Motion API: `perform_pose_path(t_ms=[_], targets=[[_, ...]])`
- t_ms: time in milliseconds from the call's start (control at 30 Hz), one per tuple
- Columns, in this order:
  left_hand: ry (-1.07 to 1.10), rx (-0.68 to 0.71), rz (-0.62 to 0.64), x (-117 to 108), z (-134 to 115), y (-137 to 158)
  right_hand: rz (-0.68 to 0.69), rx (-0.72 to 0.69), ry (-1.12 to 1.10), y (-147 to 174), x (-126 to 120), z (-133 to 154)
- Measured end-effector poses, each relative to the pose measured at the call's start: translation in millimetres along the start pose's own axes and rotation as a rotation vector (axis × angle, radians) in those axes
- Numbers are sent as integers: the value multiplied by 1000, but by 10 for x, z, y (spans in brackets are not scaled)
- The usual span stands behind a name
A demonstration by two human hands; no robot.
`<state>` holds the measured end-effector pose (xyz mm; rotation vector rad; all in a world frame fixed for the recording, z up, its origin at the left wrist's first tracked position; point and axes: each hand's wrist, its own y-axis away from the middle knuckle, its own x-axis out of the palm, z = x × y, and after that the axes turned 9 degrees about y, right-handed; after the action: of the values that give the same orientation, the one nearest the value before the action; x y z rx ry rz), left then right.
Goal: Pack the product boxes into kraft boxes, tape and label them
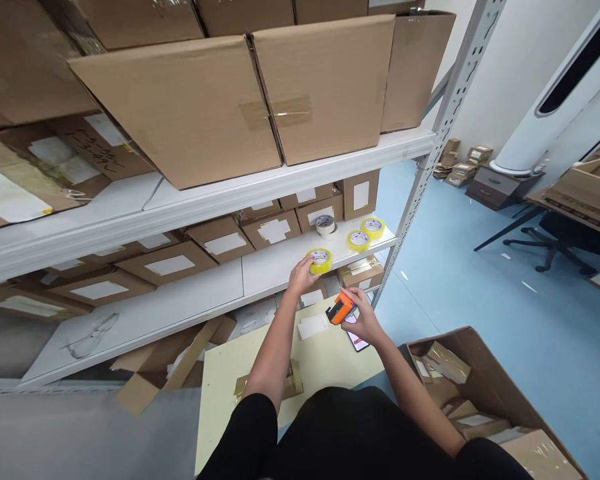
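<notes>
My left hand (301,276) is closed on a roll of yellow tape (324,268) in front of the middle shelf. In my right hand (365,321), to the right and nearer to me, is an orange tape dispenser (342,308) with a black front part. Two more yellow tape rolls, one in front (359,241) and one behind (373,227), lie at the shelf's right end. Beside them stands a stack of white tape (325,225). Below my right hand a phone (357,341) rests on the pale table (325,370), near some white paper labels (313,326).
Labelled cardboard boxes line the metal shelf (275,259); large cartons (325,93) fill the level above. An open carton (165,363) sits at the left of the table. At right, a big box (473,360) holds small parcels. A shelf post (420,180) rises on the right.
</notes>
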<state>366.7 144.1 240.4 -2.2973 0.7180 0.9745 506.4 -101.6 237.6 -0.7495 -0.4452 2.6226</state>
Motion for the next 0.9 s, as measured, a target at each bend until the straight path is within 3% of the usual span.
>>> perform_pose_path(t_ms=[167,333,567,733,900], targets=[[60,-31,19,-519,-188,509,17,19,-60,-20,4,129],[193,-88,76,-1026,-306,1129,-7,110,-161,42,172,171],[357,-274,77,-1421,-259,2075,40,138,-299,190,671,162],[391,-161,169,-1724,-376,2587,93,104,-428,273,1087,512],[212,-139,203,-2042,-391,2948,314,156,-500,414,1440,914]])
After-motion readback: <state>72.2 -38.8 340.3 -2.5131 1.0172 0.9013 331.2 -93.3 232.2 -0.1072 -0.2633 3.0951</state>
